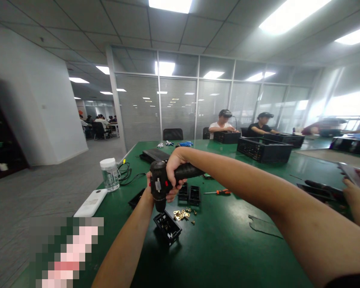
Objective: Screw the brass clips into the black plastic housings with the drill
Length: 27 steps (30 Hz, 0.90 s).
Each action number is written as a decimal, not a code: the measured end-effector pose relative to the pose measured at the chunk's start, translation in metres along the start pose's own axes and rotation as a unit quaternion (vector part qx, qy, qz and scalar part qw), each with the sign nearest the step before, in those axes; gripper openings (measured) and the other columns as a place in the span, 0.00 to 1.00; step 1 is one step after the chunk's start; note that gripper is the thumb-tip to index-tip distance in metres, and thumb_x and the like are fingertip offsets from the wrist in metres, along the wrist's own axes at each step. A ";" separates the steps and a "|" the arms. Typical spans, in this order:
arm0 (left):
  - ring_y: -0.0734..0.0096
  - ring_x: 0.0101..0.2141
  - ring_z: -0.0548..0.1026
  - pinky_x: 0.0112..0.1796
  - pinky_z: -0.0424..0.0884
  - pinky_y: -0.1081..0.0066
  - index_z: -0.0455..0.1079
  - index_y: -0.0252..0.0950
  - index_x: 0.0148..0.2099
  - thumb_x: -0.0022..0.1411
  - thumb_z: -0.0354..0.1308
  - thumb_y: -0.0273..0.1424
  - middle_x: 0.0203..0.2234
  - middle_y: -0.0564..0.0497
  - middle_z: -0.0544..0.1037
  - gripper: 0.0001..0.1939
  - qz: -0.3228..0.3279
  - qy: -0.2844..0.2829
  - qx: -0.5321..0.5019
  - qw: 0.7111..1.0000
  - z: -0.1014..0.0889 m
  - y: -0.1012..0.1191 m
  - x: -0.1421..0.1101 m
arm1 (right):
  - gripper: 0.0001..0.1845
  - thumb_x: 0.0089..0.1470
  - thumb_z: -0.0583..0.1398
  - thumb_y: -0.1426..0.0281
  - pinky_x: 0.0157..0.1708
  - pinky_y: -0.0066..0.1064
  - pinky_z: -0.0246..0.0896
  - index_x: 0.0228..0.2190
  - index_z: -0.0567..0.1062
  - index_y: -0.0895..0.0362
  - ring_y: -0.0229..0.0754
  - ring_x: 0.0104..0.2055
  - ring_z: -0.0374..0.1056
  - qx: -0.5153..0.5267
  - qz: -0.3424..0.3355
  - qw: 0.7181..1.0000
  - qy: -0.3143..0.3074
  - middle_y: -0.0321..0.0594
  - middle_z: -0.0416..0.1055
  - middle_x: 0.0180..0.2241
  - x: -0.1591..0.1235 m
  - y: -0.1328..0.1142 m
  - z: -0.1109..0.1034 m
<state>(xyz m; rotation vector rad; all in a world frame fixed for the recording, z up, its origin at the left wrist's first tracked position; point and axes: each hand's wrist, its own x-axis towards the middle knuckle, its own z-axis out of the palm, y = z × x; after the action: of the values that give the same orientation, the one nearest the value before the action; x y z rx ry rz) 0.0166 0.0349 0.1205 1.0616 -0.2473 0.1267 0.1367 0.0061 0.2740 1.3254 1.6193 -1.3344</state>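
Note:
A black cordless drill (158, 180) is held nose down, its handle stretching off to the right. My right hand (176, 165) wraps round the handle near the drill's body. My left hand (171, 195) is closed about the drill from behind, partly hidden by it. Just below the chuck, a small black rectangular plastic box (168, 228) with an open top lies tilted on the table; whether the bit touches it I cannot tell. Beside that box is a little pile of brass-coloured plates and screws (181, 215). Two similar black boxes (194, 195) stand behind the pile.
On the green table (222, 248) lie an orange-handled screwdriver (223, 192), a clear jar (109, 176), a white phone-like slab (91, 203) and a black cable (126, 173). Large black cases (264, 150) stand farther back, with people seated behind. Another person's hand (358, 196) is at right.

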 end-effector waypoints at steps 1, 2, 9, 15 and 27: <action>0.66 0.25 0.69 0.28 0.66 0.66 0.62 0.27 0.52 0.30 0.64 0.59 0.30 0.47 0.70 0.53 -0.002 -0.001 0.000 1.000 0.000 0.000 0.000 | 0.07 0.47 0.64 0.76 0.25 0.22 0.69 0.30 0.73 0.65 0.33 0.24 0.68 0.001 0.000 1.000 0.001 0.40 0.72 0.28 0.000 0.000 0.000; 0.66 0.25 0.69 0.28 0.65 0.66 0.62 0.27 0.52 0.29 0.65 0.59 0.30 0.47 0.70 0.54 -0.005 -0.001 0.000 1.000 0.000 0.000 0.000 | 0.07 0.47 0.64 0.76 0.25 0.22 0.69 0.30 0.73 0.65 0.33 0.24 0.68 0.001 0.000 1.000 0.002 0.40 0.72 0.28 0.000 0.000 0.000; 0.66 0.25 0.68 0.27 0.64 0.66 0.63 0.27 0.53 0.30 0.63 0.60 0.30 0.47 0.70 0.54 0.001 0.020 -0.001 1.000 0.001 -0.001 -0.001 | 0.07 0.46 0.64 0.76 0.26 0.22 0.69 0.31 0.73 0.65 0.33 0.25 0.68 0.004 0.001 1.000 -0.003 0.39 0.71 0.28 0.000 0.000 -0.001; 0.65 0.24 0.68 0.26 0.64 0.66 0.63 0.26 0.53 0.30 0.63 0.57 0.29 0.46 0.70 0.53 -0.002 0.026 -0.002 1.000 0.006 0.001 0.000 | 0.07 0.46 0.63 0.76 0.26 0.22 0.69 0.31 0.73 0.65 0.33 0.25 0.68 -0.001 0.006 1.000 -0.008 0.40 0.71 0.28 0.002 -0.001 -0.002; 0.66 0.24 0.68 0.26 0.63 0.66 0.65 0.28 0.48 0.30 0.64 0.57 0.28 0.48 0.70 0.48 -0.008 0.025 0.002 1.000 0.003 0.000 0.000 | 0.08 0.45 0.64 0.75 0.25 0.23 0.69 0.30 0.73 0.65 0.34 0.25 0.68 -0.012 0.003 1.000 -0.015 0.40 0.71 0.28 0.004 0.001 -0.006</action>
<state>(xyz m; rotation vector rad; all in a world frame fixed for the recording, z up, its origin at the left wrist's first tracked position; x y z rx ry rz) 0.0163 0.0318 0.1220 1.0634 -0.1930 0.1396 0.1370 0.0130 0.2713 1.2882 1.6048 -1.3212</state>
